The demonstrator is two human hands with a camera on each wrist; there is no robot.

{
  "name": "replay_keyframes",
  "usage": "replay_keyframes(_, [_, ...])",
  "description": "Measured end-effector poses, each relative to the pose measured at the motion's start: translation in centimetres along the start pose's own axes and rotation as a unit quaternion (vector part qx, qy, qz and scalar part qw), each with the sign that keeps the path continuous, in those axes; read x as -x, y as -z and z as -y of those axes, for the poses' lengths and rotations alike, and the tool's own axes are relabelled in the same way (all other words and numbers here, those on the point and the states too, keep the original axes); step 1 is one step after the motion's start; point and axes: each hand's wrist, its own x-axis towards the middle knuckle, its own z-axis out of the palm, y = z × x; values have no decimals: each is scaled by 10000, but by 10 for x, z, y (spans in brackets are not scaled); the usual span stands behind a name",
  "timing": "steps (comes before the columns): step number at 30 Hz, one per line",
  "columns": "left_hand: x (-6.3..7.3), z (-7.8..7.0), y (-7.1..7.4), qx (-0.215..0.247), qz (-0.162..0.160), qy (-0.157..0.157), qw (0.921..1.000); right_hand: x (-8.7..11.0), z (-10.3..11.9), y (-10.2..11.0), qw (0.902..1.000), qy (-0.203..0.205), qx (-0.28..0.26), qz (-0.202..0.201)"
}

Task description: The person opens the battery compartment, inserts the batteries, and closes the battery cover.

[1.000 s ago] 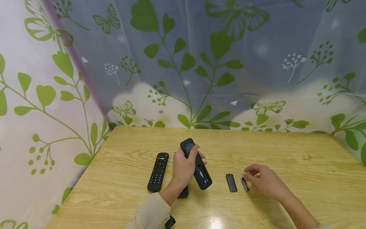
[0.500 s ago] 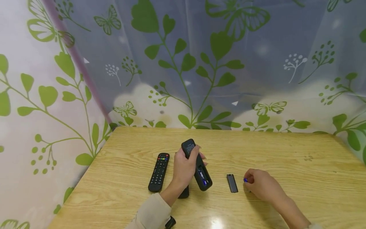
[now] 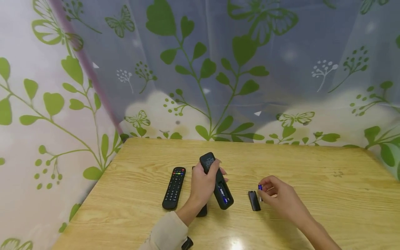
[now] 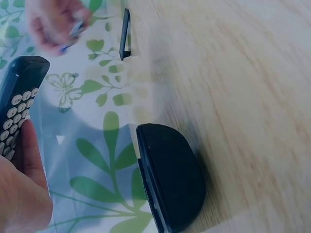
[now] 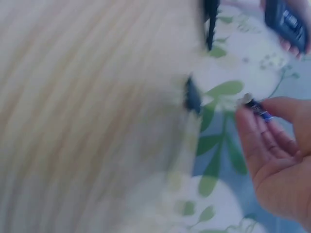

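Note:
My left hand (image 3: 201, 184) grips a black remote control (image 3: 230, 204) raised over the table, its back facing up. The battery bay stands uncovered, with a blue-and-silver battery (image 3: 223, 198) lying inside. In the left wrist view the remote's white buttons (image 4: 17, 112) show past the fingers. My right hand (image 3: 284, 198) pinches another small blue battery (image 5: 260, 111) between thumb and fingers, above the table. Just left of these fingertips, the loose black battery cover (image 3: 254, 201) lies on the wood.
On the wooden table (image 3: 312, 166) a second black remote (image 3: 173, 187) lies buttons up, left of my left hand. A third dark remote (image 3: 202, 211) is partly hidden under that hand. Behind the table hangs a leaf-printed cloth (image 3: 256, 90).
My right hand has picked the loose battery up from the table and moved left with it, close to the cover. The left hand keeps holding its remote almost in place.

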Motion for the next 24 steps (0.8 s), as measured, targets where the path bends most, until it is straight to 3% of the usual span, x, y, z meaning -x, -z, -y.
replay_keyframes(4, [1, 0, -2, 46, 31, -6, 10000, 6, 24, -10, 9961, 483, -671, -298])
replay_keyframes(8, [1, 0, -5, 136, 90, -7, 9999, 10, 41, -21, 9897, 938, -885, -619])
replay_keyframes(19, [2, -2, -4, 122, 19, 8, 9999, 7, 54, -44, 9793, 1549, -839, -992])
replay_keyframes(24, [0, -3, -5, 22, 58, -70, 10000, 8, 54, -49, 9723, 1986, -526, -1113])
